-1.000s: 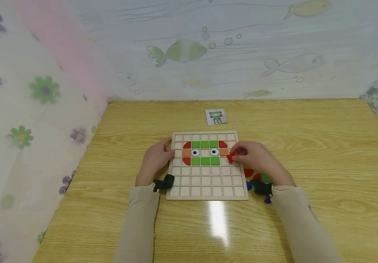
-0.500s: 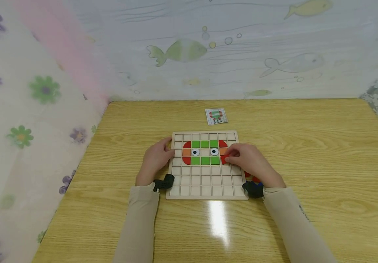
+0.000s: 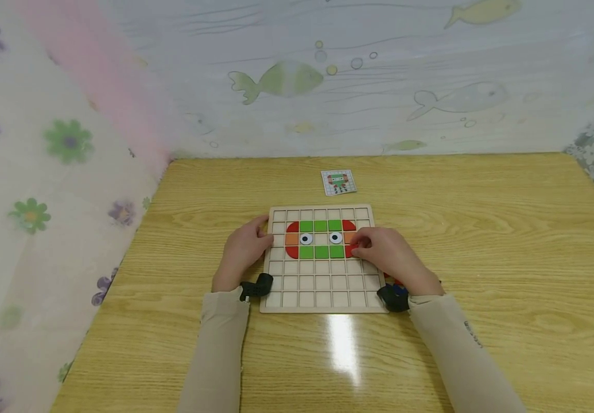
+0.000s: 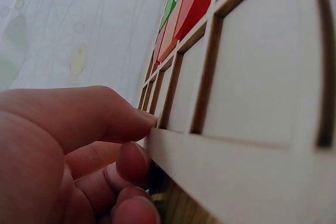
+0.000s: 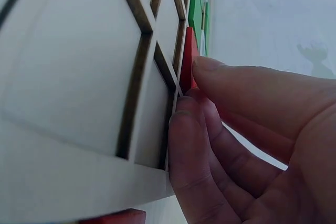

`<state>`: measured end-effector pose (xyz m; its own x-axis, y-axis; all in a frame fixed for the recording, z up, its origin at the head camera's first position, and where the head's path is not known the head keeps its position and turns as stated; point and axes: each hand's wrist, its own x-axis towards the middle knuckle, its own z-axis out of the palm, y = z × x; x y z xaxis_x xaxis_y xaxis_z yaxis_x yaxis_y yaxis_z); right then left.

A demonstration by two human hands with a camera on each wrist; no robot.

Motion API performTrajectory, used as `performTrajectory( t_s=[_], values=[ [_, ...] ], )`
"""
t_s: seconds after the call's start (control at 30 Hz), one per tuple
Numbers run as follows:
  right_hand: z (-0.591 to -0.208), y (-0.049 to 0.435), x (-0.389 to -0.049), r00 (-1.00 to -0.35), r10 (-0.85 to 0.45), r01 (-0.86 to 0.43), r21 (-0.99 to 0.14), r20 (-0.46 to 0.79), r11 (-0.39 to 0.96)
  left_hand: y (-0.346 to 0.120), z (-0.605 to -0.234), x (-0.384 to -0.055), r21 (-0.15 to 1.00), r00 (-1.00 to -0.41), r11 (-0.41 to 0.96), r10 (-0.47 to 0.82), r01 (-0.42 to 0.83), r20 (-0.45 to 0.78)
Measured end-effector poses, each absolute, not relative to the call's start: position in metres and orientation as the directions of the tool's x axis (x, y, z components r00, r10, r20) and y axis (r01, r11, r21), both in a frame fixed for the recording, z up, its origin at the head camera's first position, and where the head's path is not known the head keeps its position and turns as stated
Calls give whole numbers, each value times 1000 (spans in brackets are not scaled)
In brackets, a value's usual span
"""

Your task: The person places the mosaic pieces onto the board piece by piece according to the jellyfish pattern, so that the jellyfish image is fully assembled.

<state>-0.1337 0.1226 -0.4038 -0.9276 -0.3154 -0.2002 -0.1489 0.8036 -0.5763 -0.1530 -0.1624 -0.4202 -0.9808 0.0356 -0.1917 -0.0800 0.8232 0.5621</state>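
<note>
A square wooden grid board (image 3: 323,310) lies on the table. My left hand (image 3: 247,250) holds its left edge, the thumb (image 4: 134,121) at the rim and the other fingers curled below. My right hand (image 3: 388,250) has thumb and fingers at a red quarter-circle tile (image 3: 349,251), pinching it at its cell in the lower right of the pattern. The thumb tip touches the tile (image 5: 187,61) in the right wrist view. Green square tiles (image 3: 320,252), orange squares (image 3: 292,239), other red quarter-circles (image 3: 292,252) and two eye discs (image 3: 306,238) fill nearby cells.
A small card (image 3: 338,182) printed with a coloured grid figure lies behind the board. Loose red and blue pieces (image 3: 399,288) show beside the board's right edge, mostly hidden by the right wrist and its black camera (image 3: 393,299). A patterned wall (image 3: 276,126) stands behind the table.
My right hand has moved left with the red tile, from over the board's right side to the cell right of the lower green row. The left hand has stayed at the board's edge.
</note>
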Motion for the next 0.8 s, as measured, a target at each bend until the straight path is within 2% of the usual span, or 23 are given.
performTrajectory(
  t_s=[0.43,0.8],
  values=[
    [-398,138,-136,-924,-361,-220,-598,-126,771,-162,-419,-153,587,-978,805,40,-90,-205],
    [-397,162,-128,-915,-371,-210,-600,-157,772,-161,-415,-154,602,-966,788,43,-125,-256]
  ],
)
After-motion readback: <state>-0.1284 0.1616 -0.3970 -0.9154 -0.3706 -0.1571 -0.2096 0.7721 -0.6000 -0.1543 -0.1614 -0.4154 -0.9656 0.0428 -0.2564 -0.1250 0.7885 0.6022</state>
